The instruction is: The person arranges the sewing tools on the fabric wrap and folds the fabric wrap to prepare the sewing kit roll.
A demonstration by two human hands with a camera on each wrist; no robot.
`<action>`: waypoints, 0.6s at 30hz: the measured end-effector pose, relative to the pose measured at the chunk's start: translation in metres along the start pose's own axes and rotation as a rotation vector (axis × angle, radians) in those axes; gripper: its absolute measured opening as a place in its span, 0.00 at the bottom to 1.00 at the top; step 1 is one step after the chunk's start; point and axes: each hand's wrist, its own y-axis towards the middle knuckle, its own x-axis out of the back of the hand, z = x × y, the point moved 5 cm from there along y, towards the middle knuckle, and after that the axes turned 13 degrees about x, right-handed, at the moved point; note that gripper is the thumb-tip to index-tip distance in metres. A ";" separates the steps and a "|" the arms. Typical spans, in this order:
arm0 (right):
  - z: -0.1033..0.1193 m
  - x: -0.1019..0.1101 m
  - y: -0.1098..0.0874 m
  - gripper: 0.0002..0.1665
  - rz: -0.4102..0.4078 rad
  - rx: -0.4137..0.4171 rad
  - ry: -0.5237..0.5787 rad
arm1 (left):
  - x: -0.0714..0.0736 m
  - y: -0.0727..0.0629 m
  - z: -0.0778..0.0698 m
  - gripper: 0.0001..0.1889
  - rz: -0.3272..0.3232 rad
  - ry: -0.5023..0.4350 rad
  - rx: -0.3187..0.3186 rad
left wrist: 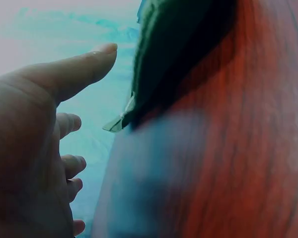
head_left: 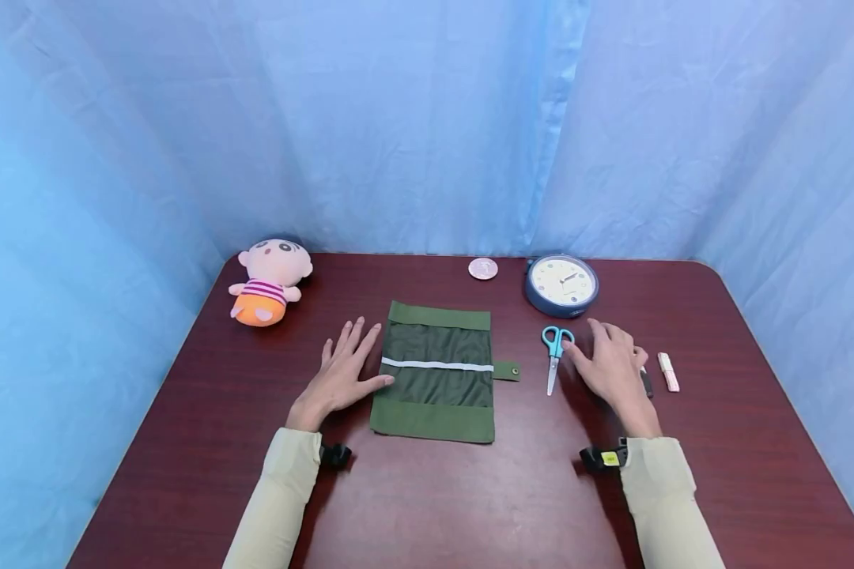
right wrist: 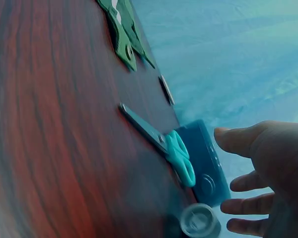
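Observation:
An unfolded green cloth tool roll [head_left: 437, 371] with a white band across it lies mid-table; its strap [head_left: 507, 371] points right. My left hand [head_left: 338, 375] is at its left edge, fingers spread, thumb over the edge; in the left wrist view the thumb [left wrist: 84, 72] looks apart from the cloth [left wrist: 164, 44]. My right hand [head_left: 612, 367] hovers with loosely bent fingers, holding nothing, just right of turquoise-handled scissors [head_left: 555, 352]. Below its fingers in the right wrist view is a small round pale-topped object [right wrist: 198, 220]. A dark object [head_left: 646, 383] is partly hidden behind this hand.
A blue-rimmed clock [head_left: 562, 284] lies face up behind the scissors, with a round pale disc [head_left: 482, 269] to its left. A plush doll [head_left: 266, 284] lies at the back left. Right of my right hand is a small white bundle [head_left: 668, 372]. Blue curtains surround the table.

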 end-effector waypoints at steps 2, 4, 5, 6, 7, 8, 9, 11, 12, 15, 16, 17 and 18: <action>0.002 -0.004 0.002 0.43 0.011 -0.007 0.006 | -0.001 0.001 0.002 0.50 0.008 -0.004 0.006; 0.003 -0.008 0.004 0.43 0.022 -0.015 0.015 | -0.003 0.001 0.005 0.50 0.020 -0.009 0.013; 0.003 -0.010 0.005 0.43 0.027 -0.020 0.017 | -0.004 0.002 0.005 0.50 0.027 -0.012 0.016; 0.003 -0.012 0.006 0.43 0.032 -0.025 0.020 | -0.005 0.002 0.006 0.50 0.032 -0.016 0.017; 0.003 -0.014 0.006 0.43 0.037 -0.029 0.023 | -0.005 0.002 0.007 0.50 0.041 -0.020 0.019; 0.003 -0.016 0.006 0.43 0.041 -0.032 0.024 | -0.006 0.002 0.008 0.50 0.048 -0.022 0.021; 0.003 -0.018 0.007 0.43 0.046 -0.034 0.026 | -0.006 0.002 0.008 0.50 0.055 -0.027 0.022; 0.004 -0.021 0.007 0.44 0.053 -0.037 0.027 | -0.008 0.002 0.009 0.50 0.066 -0.033 0.022; 0.003 -0.023 0.007 0.44 0.055 -0.038 0.027 | -0.008 0.002 0.010 0.50 0.071 -0.036 0.021; 0.004 -0.026 0.007 0.45 0.053 -0.042 0.018 | -0.010 0.002 0.012 0.49 0.077 -0.035 0.018; 0.005 -0.027 0.007 0.45 0.051 -0.044 0.014 | -0.011 0.002 0.012 0.49 0.076 -0.033 0.013; 0.005 -0.027 0.007 0.44 0.048 -0.047 0.008 | -0.011 0.002 0.013 0.48 0.076 -0.032 0.010; 0.005 -0.028 0.007 0.44 0.045 -0.049 0.001 | -0.012 0.002 0.013 0.48 0.074 -0.029 0.004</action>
